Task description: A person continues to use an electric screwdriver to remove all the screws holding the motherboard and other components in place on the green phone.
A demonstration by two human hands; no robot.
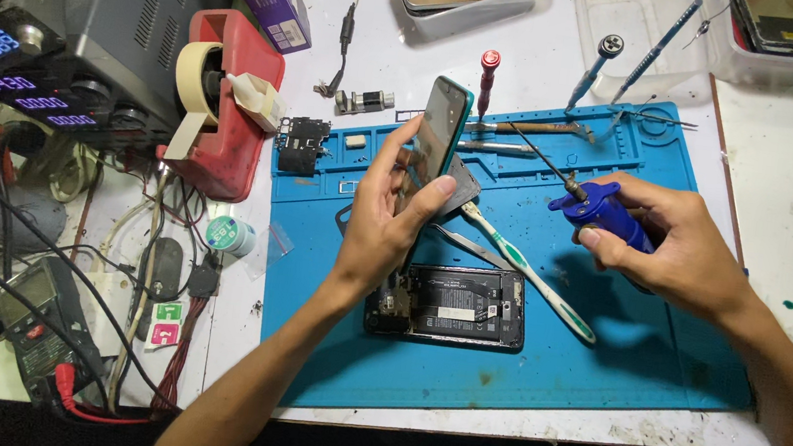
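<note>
My left hand (387, 217) holds up a teal-edged phone back cover (440, 133) on its edge above the blue work mat (600, 369). My right hand (681, 248) grips a blue-handled soldering iron (600, 210), its thin tip pointing up-left toward the cover. Below my left hand an opened phone body (452, 306) lies flat on the mat, its black insides showing. A white and green toothbrush (527, 269) lies slanted between the two hands, with metal tweezers (469, 245) beside it.
A red tape dispenser (230, 102) and a black power unit (87, 34) with lit displays stand at the left, over tangled cables and a multimeter (42, 316). Screwdrivers (487, 78) and clear trays (642, 31) sit at the back. Small phone parts (303, 146) lie at the mat's left corner.
</note>
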